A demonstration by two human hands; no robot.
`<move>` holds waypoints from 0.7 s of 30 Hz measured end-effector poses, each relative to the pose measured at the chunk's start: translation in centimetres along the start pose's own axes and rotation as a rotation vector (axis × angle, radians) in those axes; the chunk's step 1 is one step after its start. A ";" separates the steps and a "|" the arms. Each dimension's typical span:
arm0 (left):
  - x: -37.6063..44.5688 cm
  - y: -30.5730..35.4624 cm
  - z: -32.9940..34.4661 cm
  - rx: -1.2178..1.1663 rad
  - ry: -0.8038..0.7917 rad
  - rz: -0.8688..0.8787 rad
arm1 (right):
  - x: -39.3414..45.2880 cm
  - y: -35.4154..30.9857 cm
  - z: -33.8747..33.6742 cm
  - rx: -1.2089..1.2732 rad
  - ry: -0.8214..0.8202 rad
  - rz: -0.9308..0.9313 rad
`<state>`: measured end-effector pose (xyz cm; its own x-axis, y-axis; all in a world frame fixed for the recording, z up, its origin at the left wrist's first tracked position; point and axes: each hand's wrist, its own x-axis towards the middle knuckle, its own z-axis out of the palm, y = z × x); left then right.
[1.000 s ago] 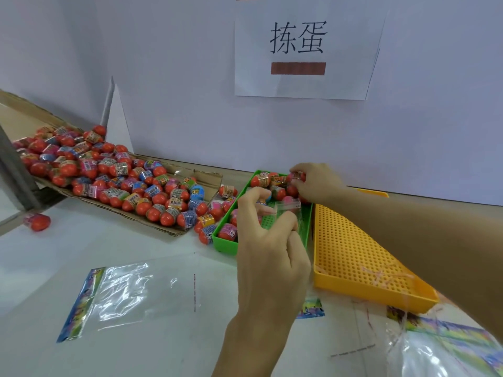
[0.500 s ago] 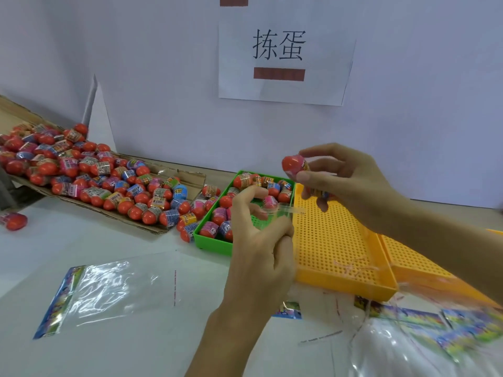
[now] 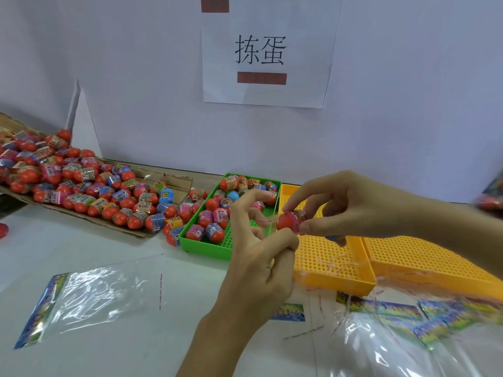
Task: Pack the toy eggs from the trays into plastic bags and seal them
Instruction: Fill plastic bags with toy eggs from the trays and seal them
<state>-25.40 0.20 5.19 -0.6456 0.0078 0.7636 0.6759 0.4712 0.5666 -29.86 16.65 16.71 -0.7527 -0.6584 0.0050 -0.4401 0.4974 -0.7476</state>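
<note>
My right hand [image 3: 356, 210] pinches a red toy egg [image 3: 289, 221] with a printed band, held above the gap between the green tray [image 3: 206, 248] and the yellow tray [image 3: 334, 284]. My left hand [image 3: 258, 268] is raised just left of the egg, fingers curled, and seems to pinch the thin edge of a clear plastic bag [image 3: 269, 220] that is hard to make out. The green tray holds several wrapped eggs [image 3: 215, 216] in its far and left parts. A flat empty bag [image 3: 89, 300] lies on the white table at the left.
A large heap of eggs [image 3: 95, 186] lies on flattened cardboard at the back left, and one lone egg [image 3: 2, 229] is at the left edge. A second yellow tray [image 3: 435, 270] sits at the right. Loose clear bags [image 3: 394, 336] pile up at the lower right. The wall stands close behind.
My right hand lifted an egg out of the green tray and brought it down and left toward my left hand. The view shifted left.
</note>
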 end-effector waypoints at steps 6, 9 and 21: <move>0.1 0.2 -0.1 -0.005 0.002 0.000 | -0.2 -1.1 -0.2 -0.269 0.001 0.004; 0.3 0.1 -0.1 -0.009 0.025 0.008 | -0.2 -1.4 -0.1 -0.415 -0.029 -0.071; -0.1 0.1 0.1 0.015 0.016 0.020 | 0.2 -1.6 0.5 0.242 0.280 -0.012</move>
<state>-25.37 0.36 5.13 -0.6263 0.0030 0.7796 0.6828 0.4846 0.5467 -29.08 15.40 17.62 -0.8677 -0.4668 0.1707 -0.3459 0.3205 -0.8818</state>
